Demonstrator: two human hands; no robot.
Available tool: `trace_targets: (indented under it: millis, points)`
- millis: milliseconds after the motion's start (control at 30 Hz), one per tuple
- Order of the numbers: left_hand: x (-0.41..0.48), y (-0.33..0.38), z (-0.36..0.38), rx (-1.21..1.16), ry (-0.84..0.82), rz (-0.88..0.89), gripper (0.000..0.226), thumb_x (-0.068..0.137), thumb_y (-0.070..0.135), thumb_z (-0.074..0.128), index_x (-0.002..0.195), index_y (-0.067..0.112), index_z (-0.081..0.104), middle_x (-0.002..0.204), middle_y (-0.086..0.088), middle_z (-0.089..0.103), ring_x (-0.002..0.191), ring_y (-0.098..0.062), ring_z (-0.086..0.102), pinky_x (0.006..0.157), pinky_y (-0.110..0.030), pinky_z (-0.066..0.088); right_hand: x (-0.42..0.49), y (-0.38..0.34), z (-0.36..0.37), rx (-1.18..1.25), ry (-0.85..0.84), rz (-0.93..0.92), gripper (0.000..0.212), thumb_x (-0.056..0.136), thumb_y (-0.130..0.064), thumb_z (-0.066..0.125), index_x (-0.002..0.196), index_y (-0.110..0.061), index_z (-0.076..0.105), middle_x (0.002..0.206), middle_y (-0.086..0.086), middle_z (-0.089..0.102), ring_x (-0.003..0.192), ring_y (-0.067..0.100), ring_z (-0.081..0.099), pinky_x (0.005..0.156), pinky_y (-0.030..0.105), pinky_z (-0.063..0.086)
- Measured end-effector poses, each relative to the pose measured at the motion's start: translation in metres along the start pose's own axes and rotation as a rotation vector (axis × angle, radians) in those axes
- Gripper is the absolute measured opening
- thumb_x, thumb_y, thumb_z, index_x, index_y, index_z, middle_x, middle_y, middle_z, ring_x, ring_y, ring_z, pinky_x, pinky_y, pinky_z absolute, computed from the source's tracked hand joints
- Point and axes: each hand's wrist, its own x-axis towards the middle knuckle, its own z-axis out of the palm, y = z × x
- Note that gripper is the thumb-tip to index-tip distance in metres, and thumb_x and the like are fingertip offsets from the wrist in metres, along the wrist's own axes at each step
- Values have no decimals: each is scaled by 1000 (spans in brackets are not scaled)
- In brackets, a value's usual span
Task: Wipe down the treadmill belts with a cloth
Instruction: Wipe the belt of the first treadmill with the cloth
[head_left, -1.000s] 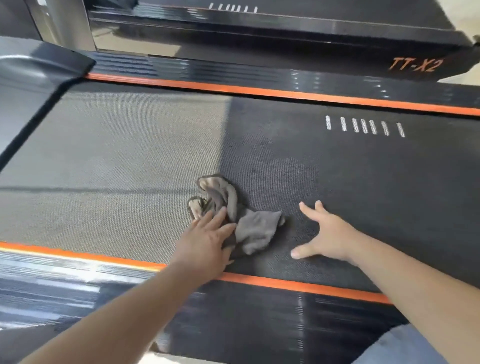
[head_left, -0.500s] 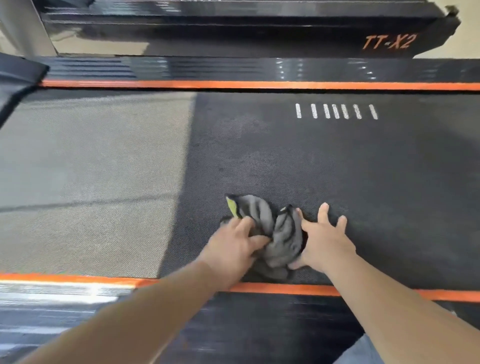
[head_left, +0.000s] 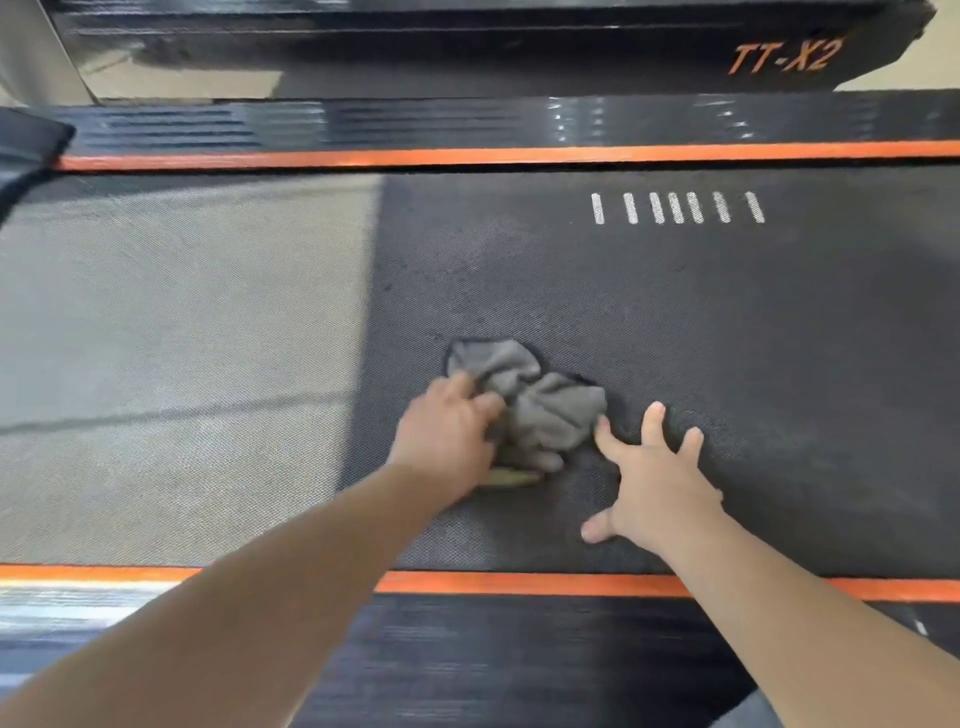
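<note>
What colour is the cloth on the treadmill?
The cloth is grey, with a bit of yellow-green at its near edge. The head view shows it best.

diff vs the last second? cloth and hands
The cloth slid right along the belt, from the sunlit edge into the shaded part, pushed by the left hand. The right hand met the cloth, then drew back; it now lies spread on the belt beside it. Unchanged: left hand grips the cloth.
</note>
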Motion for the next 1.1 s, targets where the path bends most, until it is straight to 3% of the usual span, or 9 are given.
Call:
trace_targets:
  millis: [100,300,400,500,600,700,833,933,1100]
  points:
    - [-2,18,3,-117,128,-336,19,93,37,61,104,22,65,113,-6,52,108,-34,52,78,-42,50,1,-1,1,4,3,4,127,71,-53,89,155,-58,-6,162,-1,-37,151,46,-24,112,75,27]
    - [-51,47,20,-114,-34,271,22,75,37,65,91,24,59,95,-1,54,87,-31,60,64,-39,56,-1,-1,0,24,-17,-6,122,70,-52,91,155,-60,4,161,-5,-39,151,44,-25,112,75,27]
    - [-12,11,5,22,31,-22,24,90,35,63,109,21,62,115,-8,51,109,-34,54,78,-44,54,-2,-2,-1,10,-22,9,126,72,-52,89,156,-58,-3,161,-3,-40,151,44,-25,112,74,28]
    - [-3,12,1,-138,138,-428,21,95,37,59,106,19,64,117,-11,52,109,-37,53,78,-43,48,0,-4,-1,-3,-11,19,129,71,-51,90,155,-58,-9,162,-1,-37,151,47,-23,111,74,29]
    - [-35,51,17,-229,57,-142,19,87,36,59,90,18,66,100,-9,57,92,-37,60,69,-40,49,1,-5,-2,2,-12,22,126,69,-51,91,156,-58,0,162,-2,-35,151,47,-21,110,75,30]
    - [-53,43,15,-102,-67,219,24,84,41,60,101,27,71,100,-3,55,95,-32,61,72,-39,50,-1,-5,-1,18,-15,11,113,67,-52,92,154,-55,21,162,-5,-36,152,45,-22,110,75,30]
    - [-12,-17,-13,123,2,-17,43,88,51,43,117,35,70,117,-4,53,113,-32,53,85,-40,50,-1,-5,-2,6,-20,16,125,71,-49,91,157,-58,0,163,-2,-37,152,46,-23,111,76,28]
    - [-8,-23,-11,9,138,-313,23,93,41,57,105,30,74,111,-6,55,105,-35,51,84,-43,50,1,-7,-3,-18,-25,19,129,74,-48,90,157,-55,-8,163,1,-37,151,48,-23,113,76,25]
    - [-63,50,25,-134,112,175,24,77,40,48,80,26,67,87,-1,52,76,-31,54,60,-34,42,0,-6,-1,19,-9,33,94,85,-25,82,154,-50,25,162,-3,-37,152,45,-23,112,76,25]
